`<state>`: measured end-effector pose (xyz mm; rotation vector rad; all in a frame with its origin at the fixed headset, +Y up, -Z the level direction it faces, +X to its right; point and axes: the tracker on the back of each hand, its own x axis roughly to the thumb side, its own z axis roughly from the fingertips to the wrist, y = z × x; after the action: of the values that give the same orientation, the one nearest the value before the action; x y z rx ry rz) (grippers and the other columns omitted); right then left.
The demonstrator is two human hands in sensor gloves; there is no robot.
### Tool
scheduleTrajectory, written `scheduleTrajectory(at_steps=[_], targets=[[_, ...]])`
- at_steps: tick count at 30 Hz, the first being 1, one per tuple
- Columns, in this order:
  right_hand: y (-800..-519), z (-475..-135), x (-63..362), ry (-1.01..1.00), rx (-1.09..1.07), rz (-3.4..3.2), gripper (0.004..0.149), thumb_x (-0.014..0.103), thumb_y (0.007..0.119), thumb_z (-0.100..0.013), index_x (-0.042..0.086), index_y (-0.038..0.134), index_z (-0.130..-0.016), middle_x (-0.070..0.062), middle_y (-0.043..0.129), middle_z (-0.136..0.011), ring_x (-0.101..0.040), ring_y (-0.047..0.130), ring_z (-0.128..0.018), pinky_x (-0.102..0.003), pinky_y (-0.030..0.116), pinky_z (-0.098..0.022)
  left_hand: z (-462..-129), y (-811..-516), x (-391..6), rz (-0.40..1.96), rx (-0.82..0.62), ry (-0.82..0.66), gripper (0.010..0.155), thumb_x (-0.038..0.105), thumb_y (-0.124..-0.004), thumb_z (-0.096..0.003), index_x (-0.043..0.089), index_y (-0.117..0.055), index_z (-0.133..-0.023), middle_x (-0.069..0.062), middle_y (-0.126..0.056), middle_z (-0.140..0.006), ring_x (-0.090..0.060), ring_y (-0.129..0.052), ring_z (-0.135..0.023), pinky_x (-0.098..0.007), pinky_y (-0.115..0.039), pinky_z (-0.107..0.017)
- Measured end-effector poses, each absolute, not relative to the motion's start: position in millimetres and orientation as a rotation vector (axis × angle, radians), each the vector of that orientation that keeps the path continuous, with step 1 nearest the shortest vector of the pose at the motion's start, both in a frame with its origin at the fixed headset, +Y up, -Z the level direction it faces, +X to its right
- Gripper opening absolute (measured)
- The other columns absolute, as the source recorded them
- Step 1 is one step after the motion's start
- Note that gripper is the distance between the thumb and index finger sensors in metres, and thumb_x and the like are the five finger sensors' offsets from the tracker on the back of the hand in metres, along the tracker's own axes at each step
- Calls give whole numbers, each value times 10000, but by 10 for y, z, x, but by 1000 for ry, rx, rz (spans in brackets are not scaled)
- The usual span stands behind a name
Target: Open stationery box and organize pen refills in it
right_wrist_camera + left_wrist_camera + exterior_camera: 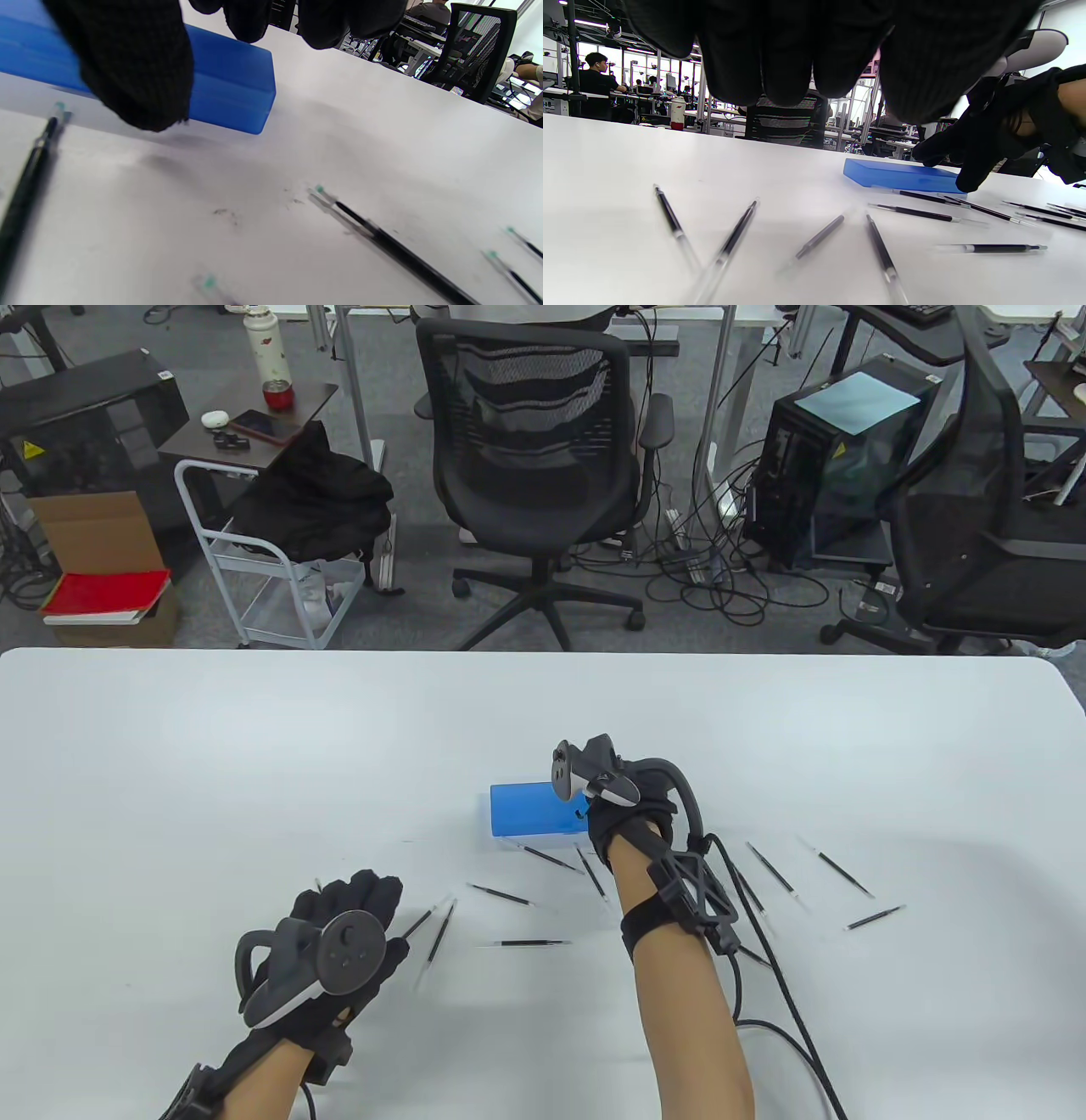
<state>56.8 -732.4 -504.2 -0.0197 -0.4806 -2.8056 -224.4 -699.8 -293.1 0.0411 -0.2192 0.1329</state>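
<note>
The flat translucent blue plastic stationery box (530,808), lid down, lies mid-table. The right hand (624,806) reaches its three-o'clock end, thumb at the near wall, fingers curved over it; whether it grips yet, I cannot tell. Best to steady the base and lift the lid gently. Thin black pen refills (501,894) scatter from four to eight o'clock. The left hand (339,933) hovers loose, holding nothing. The white table (254,746) offers room at twelve o'clock.

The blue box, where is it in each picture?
Table view: the blue box lies just right of centre on the white table, partly under the right hand.
Left wrist view: right of centre, lying flat, lid closed, with the right hand's fingers at its right end.
Right wrist view: upper left, behind the dark thumb.
Shared landmark: the pen refills scattered in front of the box.
</note>
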Motion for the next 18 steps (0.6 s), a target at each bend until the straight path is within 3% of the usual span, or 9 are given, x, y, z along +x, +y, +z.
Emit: scheduleTrajectory(at_steps=[11, 18], targets=[[-7376, -5135, 551, -414, -61, -2791, 912, 395, 985, -376, 305, 501, -1145, -29, 613, -1230, -405, 597, -1109, -607, 558, -785, -2928, -6998, -2239, 130, 41, -221, 704, 480, -823, -522, 185, -650, -1137, -150, -674, -1196, -468, -769, -1040, -663, -572, -760], [-7138, -4986, 616, -200, -162, -2763, 926, 415, 1020, -318, 291, 570, -1118, -29, 686, -1184, -354, 684, -1053, -529, 670, -735, -2925, -6996, -2236, 130, 42, -221, 701, 477, -822, -523, 184, -652, -1137, -152, -677, -1194, -467, -771, -1039, -664, -572, -760]])
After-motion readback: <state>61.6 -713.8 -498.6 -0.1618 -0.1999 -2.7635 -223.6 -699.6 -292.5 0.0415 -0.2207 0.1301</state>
